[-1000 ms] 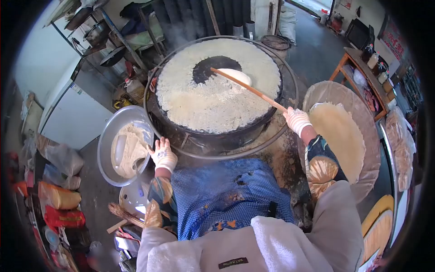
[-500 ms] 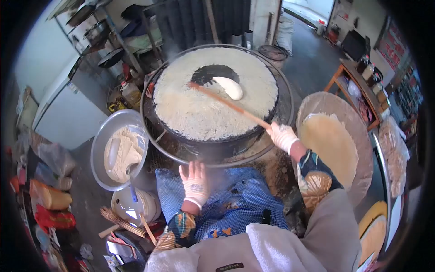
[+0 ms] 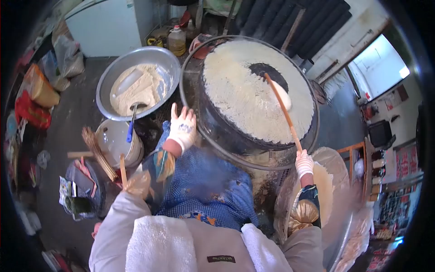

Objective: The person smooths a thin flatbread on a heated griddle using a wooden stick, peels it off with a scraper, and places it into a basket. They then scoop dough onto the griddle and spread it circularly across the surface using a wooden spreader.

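Observation:
My right hand (image 3: 304, 164), in a white glove, is wrapped round the end of a long wooden stick (image 3: 285, 112). The stick reaches over a large round griddle covered by a pale batter layer (image 3: 235, 90). Its far end is over a dark bare patch (image 3: 260, 69) in that layer. A smooth white lump (image 3: 285, 99), like dough or batter, lies beside the stick, partly behind it. My left hand (image 3: 182, 130), also gloved, is spread with nothing in it, close to the metal ring (image 3: 199, 131) around the griddle. Whether it touches the ring I cannot tell.
Left of the griddle stands a metal basin (image 3: 102, 93) of pale batter with a blue-handled ladle (image 3: 130, 129). Below it are a white bucket (image 3: 113, 140) and a straw brush (image 3: 97, 154). A lined tub (image 3: 337, 158) with tan contents is at my right.
My view has turned, so the griddle appears further right and the basin higher. The stick's far end has moved from the bare patch's edge to over it, closer alongside the white lump.

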The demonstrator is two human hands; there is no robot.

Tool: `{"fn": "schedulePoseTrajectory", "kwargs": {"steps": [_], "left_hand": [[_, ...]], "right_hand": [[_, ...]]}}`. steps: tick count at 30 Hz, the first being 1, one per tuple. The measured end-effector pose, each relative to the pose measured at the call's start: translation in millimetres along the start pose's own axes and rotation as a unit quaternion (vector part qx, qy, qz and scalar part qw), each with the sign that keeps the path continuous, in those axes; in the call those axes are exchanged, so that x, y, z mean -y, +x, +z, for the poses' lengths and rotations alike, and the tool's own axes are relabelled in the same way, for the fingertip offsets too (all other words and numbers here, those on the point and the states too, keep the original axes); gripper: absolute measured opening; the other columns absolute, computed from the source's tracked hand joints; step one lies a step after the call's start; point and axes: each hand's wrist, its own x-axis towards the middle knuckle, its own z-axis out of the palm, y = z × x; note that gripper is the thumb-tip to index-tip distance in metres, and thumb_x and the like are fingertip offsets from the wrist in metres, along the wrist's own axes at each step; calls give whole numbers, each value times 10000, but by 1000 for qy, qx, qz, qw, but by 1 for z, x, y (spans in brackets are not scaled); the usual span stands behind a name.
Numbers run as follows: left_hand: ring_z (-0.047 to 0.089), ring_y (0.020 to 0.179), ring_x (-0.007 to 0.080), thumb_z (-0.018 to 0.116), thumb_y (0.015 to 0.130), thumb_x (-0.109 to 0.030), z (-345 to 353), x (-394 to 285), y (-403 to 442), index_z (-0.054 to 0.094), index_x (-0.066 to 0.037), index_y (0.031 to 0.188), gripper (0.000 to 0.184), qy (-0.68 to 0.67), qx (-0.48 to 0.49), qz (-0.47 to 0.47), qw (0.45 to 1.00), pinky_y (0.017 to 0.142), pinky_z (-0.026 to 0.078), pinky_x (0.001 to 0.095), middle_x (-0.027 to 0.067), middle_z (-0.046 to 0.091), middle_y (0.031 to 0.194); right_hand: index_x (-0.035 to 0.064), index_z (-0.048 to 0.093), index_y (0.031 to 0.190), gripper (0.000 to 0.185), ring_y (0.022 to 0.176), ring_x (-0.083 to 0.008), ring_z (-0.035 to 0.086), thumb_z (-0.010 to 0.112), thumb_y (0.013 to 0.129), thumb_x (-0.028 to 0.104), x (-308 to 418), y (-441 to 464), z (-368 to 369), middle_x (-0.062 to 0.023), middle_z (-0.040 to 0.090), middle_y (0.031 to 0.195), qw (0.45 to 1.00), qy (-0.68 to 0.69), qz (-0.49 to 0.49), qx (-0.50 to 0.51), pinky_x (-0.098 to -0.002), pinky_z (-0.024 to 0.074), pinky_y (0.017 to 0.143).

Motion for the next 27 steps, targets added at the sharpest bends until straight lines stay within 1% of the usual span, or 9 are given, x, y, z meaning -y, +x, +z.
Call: {"fn": "schedulePoseTrajectory", "kwargs": {"steps": [5, 9, 10, 13, 17, 19, 21, 25, 27], "left_hand": [[380, 1365, 247, 635, 760, -295, 24, 36, 35, 519, -93, 1333, 618, 11, 65, -62, 996, 1127, 60, 656, 58, 448, 1437], [365, 1366, 252, 563, 824, -219, 6, 58, 57, 462, -97, 1377, 575, -17, 86, -99, 991, 1118, 82, 658, 74, 435, 1442], [403, 1321, 290, 504, 859, -207, 20, 57, 58, 471, -93, 1351, 506, 32, 32, -106, 993, 1115, 97, 661, 101, 478, 1397], [423, 1298, 303, 626, 749, -207, -27, 16, 47, 451, -44, 1331, 629, -99, -6, -41, 994, 1116, 74, 659, 139, 496, 1349], [484, 1234, 327, 617, 746, -201, -64, -80, -10, 558, 16, 1187, 495, -189, 60, 154, 968, 1102, 174, 665, 175, 589, 1195], [505, 1210, 339, 582, 772, -173, -32, -125, -36, 609, 18, 1130, 407, -222, -34, 189, 956, 1101, 198, 667, 176, 617, 1147], [517, 1202, 342, 550, 804, -173, -12, -146, -56, 627, 20, 1118, 376, -217, -104, 210, 948, 1114, 187, 666, 185, 634, 1103], [468, 1284, 338, 487, 839, -133, -1, -139, -70, 588, 48, 1216, 431, -81, -36, 190, 978, 1127, 166, 662, 221, 589, 1245], [449, 1303, 341, 475, 855, -137, -13, -117, -71, 571, 41, 1254, 448, -49, -20, 200, 978, 1132, 152, 655, 209, 559, 1305]], "right_hand": [[77, 522, 953, 313, 747, -476, 623, 467, 968, 385, 22, -20, -16, -266, 645, 772, 998, -3, -53, 42, -573, 483, 667], [63, 537, 983, 364, 787, -477, 622, 447, 970, 415, -1, -5, 5, -276, 646, 805, 1000, -5, 3, -17, -563, 480, 711], [60, 542, 988, 375, 795, -476, 622, 442, 971, 421, 0, -3, 2, -278, 646, 812, 1000, -5, 4, -24, -560, 480, 718], [59, 556, 987, 374, 794, -476, 623, 441, 973, 415, 22, -9, -18, -279, 643, 819, 998, 30, -32, 42, -558, 478, 712], [63, 571, 974, 356, 800, -484, 618, 448, 977, 398, 3, -3, 7, -279, 642, 811, 1000, 2, -7, 17, -565, 474, 707], [61, 573, 949, 367, 799, -476, 620, 455, 976, 408, 2, 8, 7, -270, 648, 820, 1000, 8, -10, -28, -561, 476, 697], [59, 571, 941, 373, 798, -470, 622, 458, 976, 413, 33, 7, -26, -264, 651, 825, 1000, 29, -8, 7, -557, 478, 695], [66, 567, 954, 360, 821, -474, 629, 440, 980, 402, 33, -12, -9, -281, 649, 825, 997, 3, -58, 42, -557, 491, 710], [70, 574, 978, 358, 822, -474, 628, 448, 972, 405, 12, -2, 5, -279, 653, 857, 1000, -3, 9, 19, -547, 493, 728]]}}
